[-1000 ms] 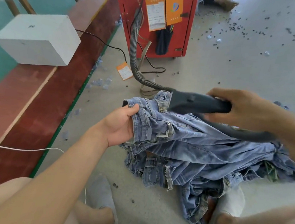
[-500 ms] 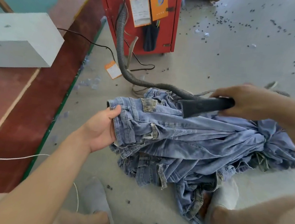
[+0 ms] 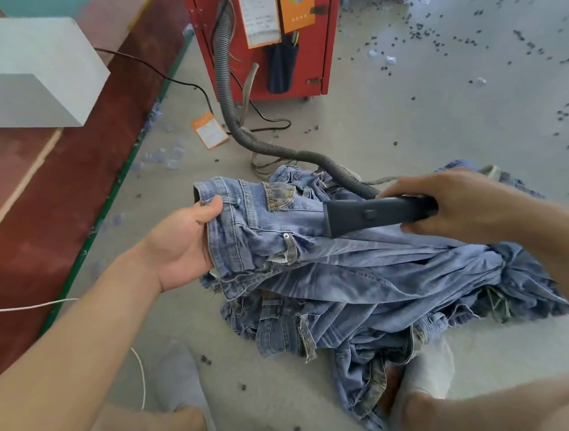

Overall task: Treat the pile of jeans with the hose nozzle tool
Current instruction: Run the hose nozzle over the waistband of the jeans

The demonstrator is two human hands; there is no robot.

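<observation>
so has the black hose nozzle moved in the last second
Yes. Judged against the orange floor tag, the black plastic hose nozzle has slid right and nearer the person, away from the waistband end of the blue denim jeans.

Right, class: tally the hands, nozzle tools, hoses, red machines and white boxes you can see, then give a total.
Hands: 2, left hand, right hand
Nozzle tool: 1
Hose: 1
Red machine: 1
White box: 1
Total: 6

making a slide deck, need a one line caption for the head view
Left hand grips the waistband of the jeans while the right hand holds the hose nozzle on the denim.
</observation>
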